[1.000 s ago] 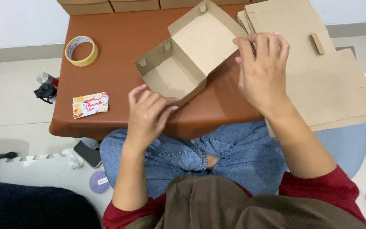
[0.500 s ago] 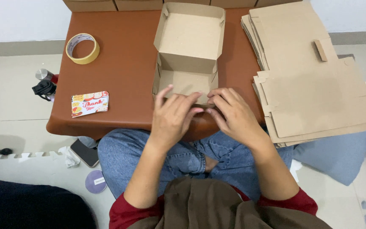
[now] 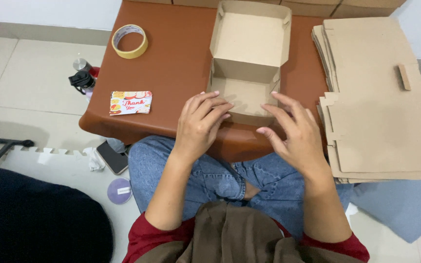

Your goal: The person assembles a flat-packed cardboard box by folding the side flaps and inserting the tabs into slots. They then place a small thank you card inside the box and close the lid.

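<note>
Nearest the camera, a seated person's lap shows blue jeans (image 3: 205, 170), with red sleeves at the bottom edge. Both forearms reach forward to the near edge of a low brown table (image 3: 181, 63). The left hand (image 3: 198, 124) lies palm down with its fingers close together, their tips touching the near left corner of an open cardboard box (image 3: 249, 63). The right hand (image 3: 293, 134) is held just beside the box's near right corner, fingers spread apart and slightly curled, clamped on nothing; whether its fingertips touch the wall cannot be told. The box stands at the table's middle, its shallow tray toward the person and its hinged lid lying open beyond, toward the far edge. Left of the left hand, a small printed card (image 3: 130, 102) lies flat on the table. To the right, a stack of flat cardboard blanks (image 3: 386, 117) overhangs the table's right side. Farther back on the left lies a roll of tape (image 3: 129, 41). On the floor at left are a phone (image 3: 112, 157) and a dark-capped bottle (image 3: 83, 80).
</note>
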